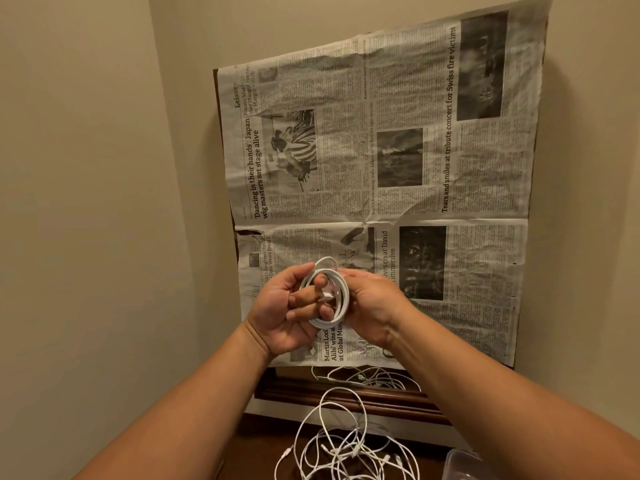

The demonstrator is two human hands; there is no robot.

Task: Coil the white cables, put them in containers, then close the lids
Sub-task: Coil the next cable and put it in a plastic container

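Beige walls (pixel 86 168) meet in a corner, and a big spread of newspaper (pixel 398 150) fills the upper right of the frame, covering a dark wooden frame (pixel 346 393) propped on a dark wooden surface (pixel 263 441). Centre frame, both hands are up in front of the paper with a coiled white cable (pixel 341 289) between them. The left hand (pixel 287 306) has its fingers curled through the loops, thumb over the top, clamping the turns together. The right hand (pixel 374 306) shows its back to the camera and closes on the coil's right side; just how its fingertips sit behind the loops cannot be told. A white connector end (pixel 327 295) lies across the middle of the ring, right by the left fingertips.

Bottom centre, a tangle of loose white cables (pixel 346 445) sprawls on the wood, uncoiled. At the bottom right corner, the edge of a clear plastic container (pixel 464 465) peeks in.

This looks like the finish of one coil. To do it well, the loops should stay even and stacked, the free end should be tucked through or wrapped round so it cannot spring open, and one hand should hold its pinch on the bundle all the way to the container. Let go too soon and the turns will likely fan out.
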